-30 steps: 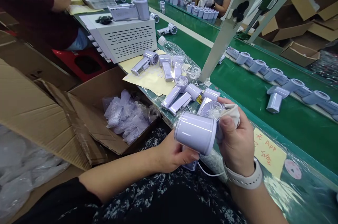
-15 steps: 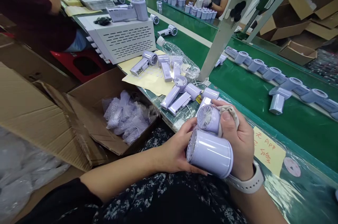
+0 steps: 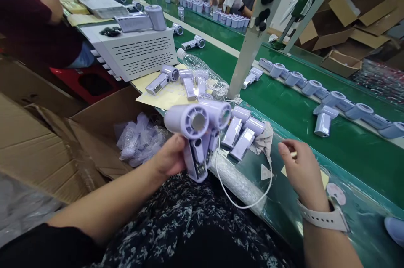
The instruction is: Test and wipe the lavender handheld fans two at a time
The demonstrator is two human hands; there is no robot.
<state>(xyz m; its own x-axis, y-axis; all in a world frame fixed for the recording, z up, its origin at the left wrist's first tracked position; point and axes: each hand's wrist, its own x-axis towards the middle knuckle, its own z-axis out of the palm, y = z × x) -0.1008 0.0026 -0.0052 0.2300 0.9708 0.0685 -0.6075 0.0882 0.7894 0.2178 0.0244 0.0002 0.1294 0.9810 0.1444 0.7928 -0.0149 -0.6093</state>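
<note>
Person's L hand [image 3: 172, 154] is clamped on a lilac handheld fan [image 3: 189, 131], thumb just under its round head, handle pointing down. A 2nd fan [image 3: 217, 112] is right beside it; can't tell if that's gripped too. R hand [image 3: 301, 171], well apart, is over the bench [image 3: 280, 200] w/ fingers curled, contents unclear. Btwn hands: more lilac fans [image 3: 241, 144], crumpled cloth [image 3: 267, 135], looped white cable [image 3: 242, 208].
</note>
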